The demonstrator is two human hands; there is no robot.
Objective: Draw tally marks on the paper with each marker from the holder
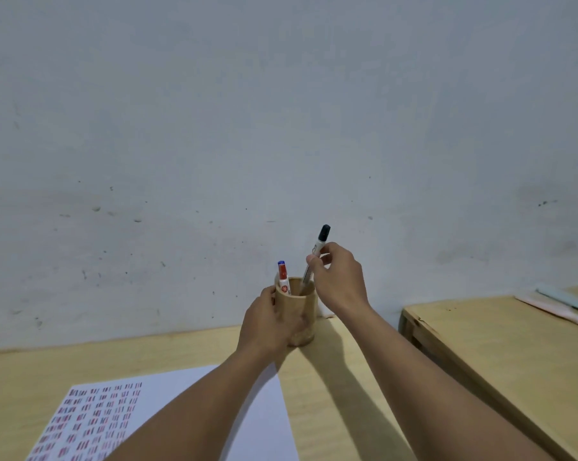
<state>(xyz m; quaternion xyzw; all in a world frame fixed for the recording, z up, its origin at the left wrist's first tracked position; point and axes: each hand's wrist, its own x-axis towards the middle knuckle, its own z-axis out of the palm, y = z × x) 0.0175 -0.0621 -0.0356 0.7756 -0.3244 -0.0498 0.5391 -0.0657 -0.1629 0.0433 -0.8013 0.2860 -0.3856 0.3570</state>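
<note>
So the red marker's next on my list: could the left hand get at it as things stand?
Probably not right away. The left hand is wrapped around the holder. The red marker stands just above its thumb with nothing over it, so letting go should free a short reach.

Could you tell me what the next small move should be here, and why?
Probably lift the black marker straight up until it leaves the holder. The right hand pinches its barrel, its lower end is still inside, and the left hand steadies the holder. The paper has blank space.
</note>
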